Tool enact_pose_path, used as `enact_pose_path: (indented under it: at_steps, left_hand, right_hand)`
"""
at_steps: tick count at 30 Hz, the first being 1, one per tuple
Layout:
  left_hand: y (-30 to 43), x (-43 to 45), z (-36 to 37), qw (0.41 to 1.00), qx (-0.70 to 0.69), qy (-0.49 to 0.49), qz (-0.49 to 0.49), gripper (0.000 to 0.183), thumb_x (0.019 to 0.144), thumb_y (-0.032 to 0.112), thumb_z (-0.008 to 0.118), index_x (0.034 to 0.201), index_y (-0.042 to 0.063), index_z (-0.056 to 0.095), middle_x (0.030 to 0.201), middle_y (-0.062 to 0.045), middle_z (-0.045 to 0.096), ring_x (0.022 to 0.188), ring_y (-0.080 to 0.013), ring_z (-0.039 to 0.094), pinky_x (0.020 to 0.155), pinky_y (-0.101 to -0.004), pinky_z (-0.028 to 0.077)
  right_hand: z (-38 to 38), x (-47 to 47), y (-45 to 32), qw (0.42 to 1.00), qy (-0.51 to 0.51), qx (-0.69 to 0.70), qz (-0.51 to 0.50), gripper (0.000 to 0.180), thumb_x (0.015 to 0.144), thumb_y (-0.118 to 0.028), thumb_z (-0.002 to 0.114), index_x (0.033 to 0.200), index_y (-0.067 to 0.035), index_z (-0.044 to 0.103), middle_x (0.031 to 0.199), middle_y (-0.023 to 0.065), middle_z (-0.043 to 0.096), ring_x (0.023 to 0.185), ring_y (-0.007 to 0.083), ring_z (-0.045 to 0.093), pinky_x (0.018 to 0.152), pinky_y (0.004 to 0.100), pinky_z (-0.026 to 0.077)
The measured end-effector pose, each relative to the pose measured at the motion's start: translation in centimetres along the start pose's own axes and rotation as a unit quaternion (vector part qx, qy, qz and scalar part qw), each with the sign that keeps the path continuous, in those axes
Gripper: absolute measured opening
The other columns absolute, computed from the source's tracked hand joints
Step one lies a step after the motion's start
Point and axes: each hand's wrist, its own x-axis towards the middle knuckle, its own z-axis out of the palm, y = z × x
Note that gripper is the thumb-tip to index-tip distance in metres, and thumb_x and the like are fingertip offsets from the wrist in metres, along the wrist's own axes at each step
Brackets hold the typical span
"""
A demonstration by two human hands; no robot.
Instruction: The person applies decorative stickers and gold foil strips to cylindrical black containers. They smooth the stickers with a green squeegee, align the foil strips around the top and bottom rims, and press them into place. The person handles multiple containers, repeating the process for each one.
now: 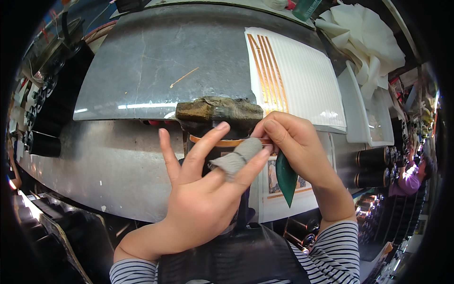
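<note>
My left hand reaches over a dark cylindrical piece, fingers spread, with a grey cloth finger wrap around one finger. That wrapped finger lies at a copper-coloured strip that runs round the dark piece. My right hand pinches the strip's right end between thumb and fingers. A green pointed blade-like piece hangs below the right hand; how it is held is hidden. Behind the strip, a worn block wrapped in stained cloth stands at the table edge.
Several copper-coloured strips lie on a white ribbed sheet on the grey table. One thin scrap lies left of them. A translucent bin stands right, near black cylinders. A co-worker is at far right.
</note>
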Motion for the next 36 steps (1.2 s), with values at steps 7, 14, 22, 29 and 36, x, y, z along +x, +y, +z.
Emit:
enact_pose_path:
  at_steps: [7,14,22,29,36]
  left_hand:
    - [-1.6,-2.9,3.3,0.82,-0.508,0.062,-0.255,0.112,0.07,0.028,0.079,0.148,0.0,0.003,0.142,-0.031,0.028,0.132,-0.0373,0.034,0.107,-0.0391,0.028]
    - [-0.5,-2.3,0.6,0.996,-0.043,0.023,-0.078,0.069,0.075,0.012,0.066,0.14,0.005,0.043,0.137,-0.019,0.046,0.135,-0.0371,0.032,0.111,-0.0545,0.01]
    - [0.7,0.3,-0.4,1.0,0.005,-0.017,-0.008,0.056,0.075,0.008,0.062,0.131,0.009,0.054,0.101,-0.011,0.06,0.128,-0.0333,0.043,0.111,-0.0575,0.004]
    - [-1.7,-2.8,3.7,0.748,-0.601,0.079,-0.272,0.106,0.077,0.027,0.073,0.148,-0.001,0.001,0.136,-0.023,0.039,0.12,-0.0281,0.048,0.103,-0.0369,0.036]
    - [-0.3,-2.1,1.0,0.987,-0.099,0.066,-0.106,0.059,0.072,0.007,0.065,0.129,0.017,0.058,0.125,-0.012,0.058,0.131,-0.0371,0.039,0.103,-0.0695,0.005]
  right_hand:
    - [0.5,-0.1,-0.8,0.999,-0.038,0.031,0.012,0.016,0.086,-0.016,0.067,0.085,0.001,0.064,0.074,-0.0015,0.06,0.067,0.004,0.051,0.061,0.02,0.042]
    - [-0.3,-0.5,0.9,0.997,-0.024,0.073,0.03,0.018,0.09,-0.016,0.063,0.085,0.0,0.063,0.071,-0.0031,0.057,0.066,0.0029,0.05,0.059,0.0186,0.041]
    - [-0.6,-1.1,0.6,0.998,-0.003,0.058,0.03,0.021,0.092,-0.019,0.061,0.088,0.001,0.064,0.071,-0.003,0.056,0.065,0.0033,0.049,0.058,0.0188,0.041]
    - [0.2,-1.6,-0.5,0.999,-0.01,0.047,-0.017,0.015,0.087,-0.014,0.067,0.082,-0.001,0.063,0.07,-0.0032,0.056,0.065,0.0022,0.05,0.057,0.0179,0.04]
    - [-1.1,-1.5,1.6,0.997,0.012,0.066,0.028,0.018,0.091,-0.017,0.063,0.084,0.001,0.063,0.071,-0.0026,0.055,0.066,0.0032,0.049,0.059,0.0187,0.041]
